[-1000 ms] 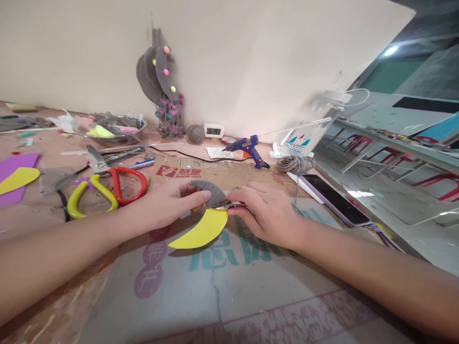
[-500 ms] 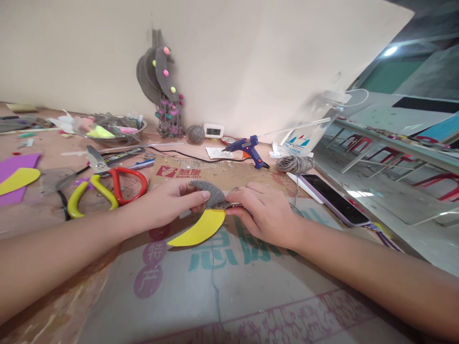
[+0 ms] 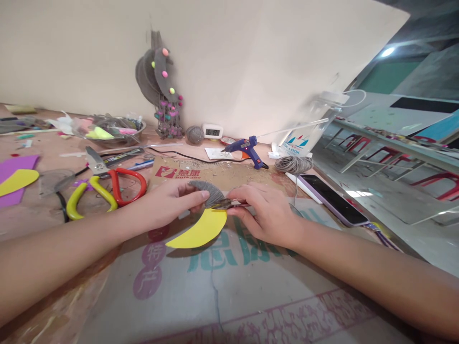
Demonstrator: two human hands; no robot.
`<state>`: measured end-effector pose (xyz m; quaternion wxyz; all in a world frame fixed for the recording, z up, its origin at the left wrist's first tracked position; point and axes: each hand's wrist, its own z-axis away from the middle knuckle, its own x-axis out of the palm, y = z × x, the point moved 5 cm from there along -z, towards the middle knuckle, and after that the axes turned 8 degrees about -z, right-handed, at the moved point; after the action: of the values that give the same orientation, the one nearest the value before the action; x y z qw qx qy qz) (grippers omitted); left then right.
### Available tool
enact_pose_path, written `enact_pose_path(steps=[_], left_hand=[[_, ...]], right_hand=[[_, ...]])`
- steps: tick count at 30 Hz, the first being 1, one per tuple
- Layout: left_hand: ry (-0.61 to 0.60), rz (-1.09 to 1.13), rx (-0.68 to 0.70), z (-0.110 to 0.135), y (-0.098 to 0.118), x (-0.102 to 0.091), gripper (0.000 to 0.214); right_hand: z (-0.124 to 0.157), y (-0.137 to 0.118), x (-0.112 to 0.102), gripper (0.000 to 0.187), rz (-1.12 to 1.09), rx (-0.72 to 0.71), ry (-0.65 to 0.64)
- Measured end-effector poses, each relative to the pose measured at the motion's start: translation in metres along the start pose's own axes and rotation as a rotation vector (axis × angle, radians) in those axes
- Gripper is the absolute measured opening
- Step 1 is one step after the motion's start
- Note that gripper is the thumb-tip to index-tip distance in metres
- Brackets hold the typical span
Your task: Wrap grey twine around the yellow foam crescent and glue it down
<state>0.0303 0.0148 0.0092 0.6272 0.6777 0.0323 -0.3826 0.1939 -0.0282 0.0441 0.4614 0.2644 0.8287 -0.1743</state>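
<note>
A crescent of yellow foam sheet (image 3: 201, 229) has its upper end wrapped in grey yarn (image 3: 212, 193). My left hand (image 3: 179, 198) is closed on that wrapped end, thumb in front and fingers behind. My right hand (image 3: 263, 212) pinches at the crescent's right side, where the wrapping meets bare yellow. Grey yarn and a thin reddish edge show between its fingertips; the exact form of what it grips is partly hidden. From the skein of grey yarn (image 3: 294, 164), a strand runs down behind my right hand.
Scissors (image 3: 107, 184) with red and yellow handles lie left. A blue glue gun (image 3: 249, 150) stands behind the cardboard (image 3: 172, 296). A phone (image 3: 333, 198) and clear jug (image 3: 308, 126) are right. A bowl (image 3: 116, 138) of craft bits sits back left.
My right fingertips have shifted slightly, showing more of the thin piece and yarn between them. The crescent's yellow part has tilted a little; my left hand keeps its hold.
</note>
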Motion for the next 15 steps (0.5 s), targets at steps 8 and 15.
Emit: enact_pose_path(steps=[8, 15], left_hand=[[-0.018, 0.007, -0.006, 0.0002, 0.0027, 0.0006, 0.032], [-0.031, 0.025, 0.007, 0.0007, 0.0025, 0.0010, 0.031]], right_hand=[[-0.0021, -0.0027, 0.0019, 0.023, 0.038, -0.018, -0.014], [-0.0019, -0.0024, 0.0033, 0.022, -0.016, -0.027, -0.032]])
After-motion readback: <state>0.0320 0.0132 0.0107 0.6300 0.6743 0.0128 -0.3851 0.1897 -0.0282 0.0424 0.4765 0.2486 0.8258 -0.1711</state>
